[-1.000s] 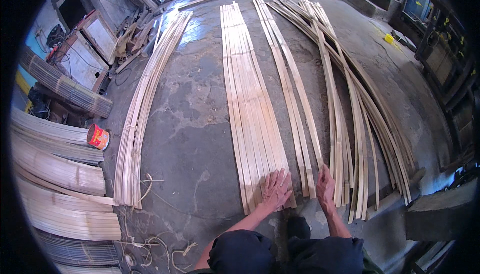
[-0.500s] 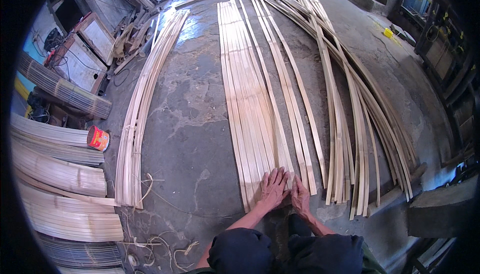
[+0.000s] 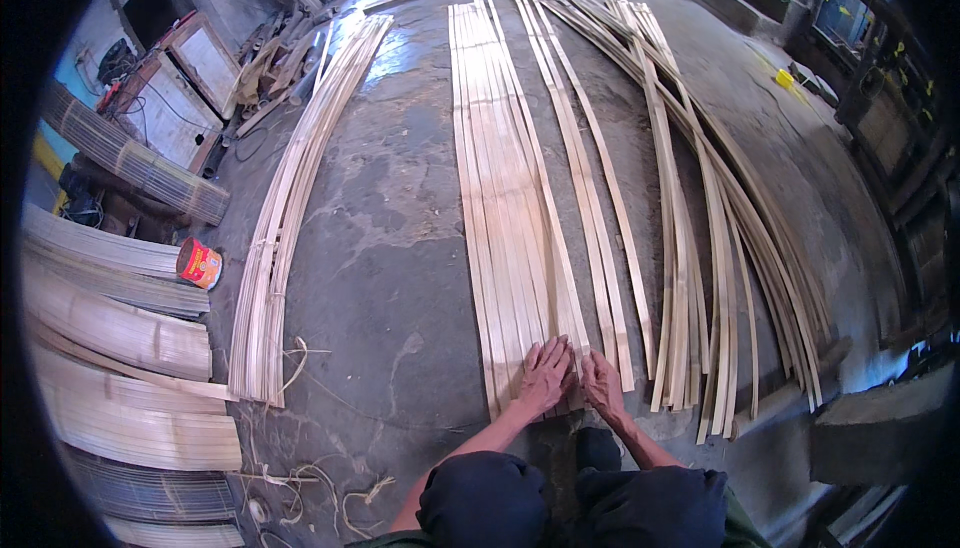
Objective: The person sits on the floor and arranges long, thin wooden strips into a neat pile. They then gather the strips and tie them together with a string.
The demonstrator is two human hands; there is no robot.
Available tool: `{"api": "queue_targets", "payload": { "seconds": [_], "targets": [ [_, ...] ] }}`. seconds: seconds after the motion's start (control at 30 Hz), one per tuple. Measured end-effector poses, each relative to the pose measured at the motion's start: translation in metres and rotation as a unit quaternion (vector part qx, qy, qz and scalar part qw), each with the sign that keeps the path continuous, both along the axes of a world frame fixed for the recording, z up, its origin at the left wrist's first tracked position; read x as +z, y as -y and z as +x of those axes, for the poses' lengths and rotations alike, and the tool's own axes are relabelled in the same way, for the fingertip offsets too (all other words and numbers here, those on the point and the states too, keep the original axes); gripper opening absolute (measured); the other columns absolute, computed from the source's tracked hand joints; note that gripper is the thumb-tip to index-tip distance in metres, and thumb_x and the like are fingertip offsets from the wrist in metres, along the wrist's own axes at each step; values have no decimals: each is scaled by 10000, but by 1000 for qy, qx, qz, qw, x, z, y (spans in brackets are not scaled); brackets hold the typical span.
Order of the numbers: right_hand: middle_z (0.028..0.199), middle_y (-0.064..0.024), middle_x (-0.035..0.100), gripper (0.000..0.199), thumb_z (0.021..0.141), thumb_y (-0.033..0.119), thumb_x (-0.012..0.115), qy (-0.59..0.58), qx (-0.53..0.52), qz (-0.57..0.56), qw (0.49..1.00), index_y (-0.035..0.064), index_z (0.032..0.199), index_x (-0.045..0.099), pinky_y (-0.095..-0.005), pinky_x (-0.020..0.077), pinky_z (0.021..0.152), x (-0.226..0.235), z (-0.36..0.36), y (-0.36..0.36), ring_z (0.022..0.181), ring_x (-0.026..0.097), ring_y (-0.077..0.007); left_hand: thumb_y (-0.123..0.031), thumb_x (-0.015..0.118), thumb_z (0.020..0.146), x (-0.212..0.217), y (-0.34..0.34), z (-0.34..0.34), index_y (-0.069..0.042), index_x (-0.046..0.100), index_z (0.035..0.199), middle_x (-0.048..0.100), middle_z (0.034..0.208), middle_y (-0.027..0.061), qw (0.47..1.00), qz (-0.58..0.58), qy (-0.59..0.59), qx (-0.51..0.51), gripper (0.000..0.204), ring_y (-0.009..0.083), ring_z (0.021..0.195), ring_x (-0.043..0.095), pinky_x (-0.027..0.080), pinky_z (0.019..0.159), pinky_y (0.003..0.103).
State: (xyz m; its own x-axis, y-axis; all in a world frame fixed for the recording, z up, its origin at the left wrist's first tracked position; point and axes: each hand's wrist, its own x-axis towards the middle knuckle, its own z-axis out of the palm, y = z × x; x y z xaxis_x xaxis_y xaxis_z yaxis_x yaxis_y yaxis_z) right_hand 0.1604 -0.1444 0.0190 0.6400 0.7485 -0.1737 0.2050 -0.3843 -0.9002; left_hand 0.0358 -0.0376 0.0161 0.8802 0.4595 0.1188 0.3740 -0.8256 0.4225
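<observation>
A flat row of long pale bamboo strips lies side by side on the concrete floor, running away from me. My left hand rests palm down, fingers spread, on the near ends of these strips. My right hand lies just beside it, fingers on the near end of the outermost strip at the row's right edge. A few separate strips lie just right of the row. My knees in dark trousers are at the bottom.
A loose heap of bamboo strips lies to the right, a tied bundle to the left. Rolled and stacked bamboo mats, a red tin and wooden frames stand at the left. A concrete block sits lower right.
My right hand has come left from the loose strips at the right to the edge of the flat row, beside my left hand, which stayed on the strip ends.
</observation>
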Motion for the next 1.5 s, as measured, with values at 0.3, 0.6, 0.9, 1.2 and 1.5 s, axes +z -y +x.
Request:
{"api": "queue_targets", "payload": {
  "seconds": [0.3,0.6,0.9,1.2,1.5],
  "targets": [
    [745,-225,601,352,1016,208,473,51,-1,20,999,-47,1239,568,-393,499,619,19,-33,8,666,641,-307,-206,557,899,-10,-12,-25,-5,458,1379,388,1489,177,993,-11,86,81,530,340,1398,346,218,1183,467],
    [651,-74,491,379,1029,207,456,24,28,49,998,27,1361,491,-316,424,512,0,-77,-7,554,487,-134,-278,519,948,5,-29,-51,-11,432,1423,336,1545,132,984,30,-4,178,552,305,1438,288,188,1176,527],
    [662,-106,567,552,1038,199,438,-157,96,-49,982,174,1549,233,-343,492,573,30,-84,-27,600,574,-180,-329,464,991,-1,-31,-56,-33,384,1459,290,1568,120,988,25,-31,152,561,292,1451,259,174,1182,516],
    [613,-62,515,529,1034,210,460,-66,104,-35,992,92,1523,298,-313,433,485,10,-78,-25,520,499,-129,-350,458,990,-1,-31,-55,-27,375,1462,320,1550,132,987,36,-26,153,578,297,1449,262,165,1190,501],
    [591,-58,467,540,1018,113,464,28,156,121,980,89,1526,282,-304,418,492,49,-102,-34,514,479,-138,-197,559,934,-13,-58,-74,42,511,1329,500,1406,190,966,-121,147,172,464,351,1325,448,359,1112,443]
  ]
}}
